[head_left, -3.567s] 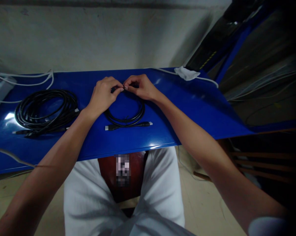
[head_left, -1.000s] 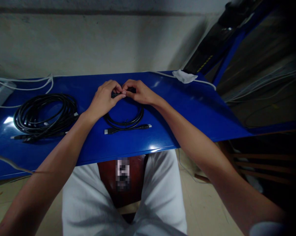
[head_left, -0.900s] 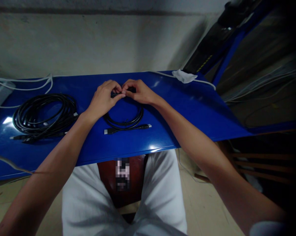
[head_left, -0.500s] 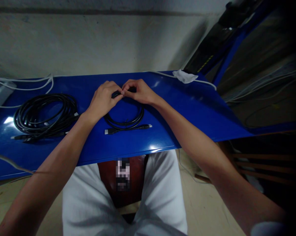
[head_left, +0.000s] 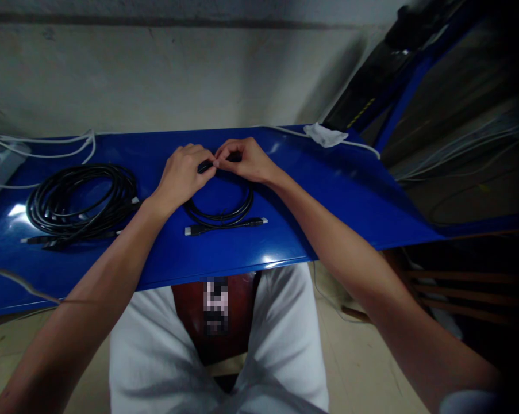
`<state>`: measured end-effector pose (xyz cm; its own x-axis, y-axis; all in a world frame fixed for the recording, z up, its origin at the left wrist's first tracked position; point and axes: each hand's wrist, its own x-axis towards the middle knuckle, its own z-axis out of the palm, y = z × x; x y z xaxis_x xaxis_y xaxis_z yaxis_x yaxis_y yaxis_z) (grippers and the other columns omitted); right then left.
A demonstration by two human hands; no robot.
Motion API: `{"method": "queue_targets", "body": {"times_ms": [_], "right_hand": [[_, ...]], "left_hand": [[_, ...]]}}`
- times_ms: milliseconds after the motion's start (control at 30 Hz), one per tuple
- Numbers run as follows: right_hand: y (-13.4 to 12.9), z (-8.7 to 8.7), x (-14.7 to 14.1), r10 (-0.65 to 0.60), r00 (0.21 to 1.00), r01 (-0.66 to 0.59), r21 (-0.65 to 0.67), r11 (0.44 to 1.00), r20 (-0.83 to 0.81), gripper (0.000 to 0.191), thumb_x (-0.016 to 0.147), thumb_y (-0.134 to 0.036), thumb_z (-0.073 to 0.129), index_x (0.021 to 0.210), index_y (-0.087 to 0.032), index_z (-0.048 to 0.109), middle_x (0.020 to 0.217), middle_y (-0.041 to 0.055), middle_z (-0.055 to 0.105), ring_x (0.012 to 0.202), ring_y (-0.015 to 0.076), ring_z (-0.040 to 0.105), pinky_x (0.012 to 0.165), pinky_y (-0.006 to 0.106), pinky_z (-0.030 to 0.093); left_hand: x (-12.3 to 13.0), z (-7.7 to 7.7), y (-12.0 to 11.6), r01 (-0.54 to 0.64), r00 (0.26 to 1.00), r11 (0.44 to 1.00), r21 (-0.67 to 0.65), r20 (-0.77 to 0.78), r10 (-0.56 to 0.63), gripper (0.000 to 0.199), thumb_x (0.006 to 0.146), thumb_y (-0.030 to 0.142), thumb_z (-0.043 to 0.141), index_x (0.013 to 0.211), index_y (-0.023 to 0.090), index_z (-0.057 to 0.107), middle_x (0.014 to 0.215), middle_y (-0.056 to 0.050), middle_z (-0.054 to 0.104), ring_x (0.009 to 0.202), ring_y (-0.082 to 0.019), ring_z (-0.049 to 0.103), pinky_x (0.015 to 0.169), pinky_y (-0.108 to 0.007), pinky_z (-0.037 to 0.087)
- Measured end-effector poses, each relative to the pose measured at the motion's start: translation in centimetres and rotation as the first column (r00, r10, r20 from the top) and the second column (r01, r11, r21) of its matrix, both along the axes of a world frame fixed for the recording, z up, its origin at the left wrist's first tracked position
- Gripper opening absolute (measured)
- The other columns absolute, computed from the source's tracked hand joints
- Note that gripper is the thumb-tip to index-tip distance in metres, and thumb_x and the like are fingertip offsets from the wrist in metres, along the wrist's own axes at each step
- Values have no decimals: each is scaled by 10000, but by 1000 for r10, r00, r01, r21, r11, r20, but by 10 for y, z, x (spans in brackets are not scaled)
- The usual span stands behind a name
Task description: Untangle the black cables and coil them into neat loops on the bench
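Observation:
A black cable [head_left: 225, 218] lies in a round coil on the blue table, its two silver-tipped plugs pointing left and right on the near side. At the far side of the coil, my left hand [head_left: 185, 169] is closed, thumb and forefinger pinching the bundled cable. My right hand [head_left: 244, 160] meets it there, also in a pinch, with a dark stretch of cable showing behind its curled fingers. The fingertips of both hands touch. Whether a small tie sits between them is hidden.
Left of my hands lies a bigger coil of black cables [head_left: 80, 201] with several plugs. White cords [head_left: 47, 141] and a pale box [head_left: 0, 167] stand at the far left. A crumpled white wrapper [head_left: 326, 135] lies on a cord near the wall. The blue table's [head_left: 225, 261] near edge is above my lap.
My hands stay together at the far side of the coil, with only slight finger movement. The cables lie as before; the view has shifted very slightly.

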<state>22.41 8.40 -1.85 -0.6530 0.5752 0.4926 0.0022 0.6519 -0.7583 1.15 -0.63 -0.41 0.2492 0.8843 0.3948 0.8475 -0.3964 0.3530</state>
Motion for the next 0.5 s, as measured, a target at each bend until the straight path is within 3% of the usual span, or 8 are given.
{"method": "queue_targets", "body": {"times_ms": [333,500], "right_hand": [[-7,8,3,-63,997,64,-24,998,50,182,958,-335,758,866,-178,741,1010,82,832,956,203,743,934,340,586],[-10,23,7,-97,990,85,113,990,102,195,966,-366,825,969,-178,771,1028,76,799,975,228,708,959,368,566]], "left_hand": [[2,0,-1,-6,998,1000,0,68,6,104,1037,298,691,1060,244,778,1125,-83,774,1204,-355,698,1181,-541,459],[1,3,-3,4,999,1000,4,35,-4,114,1033,273,675,1079,248,776,1153,-81,783,1210,-355,692,1161,-526,460]]}}
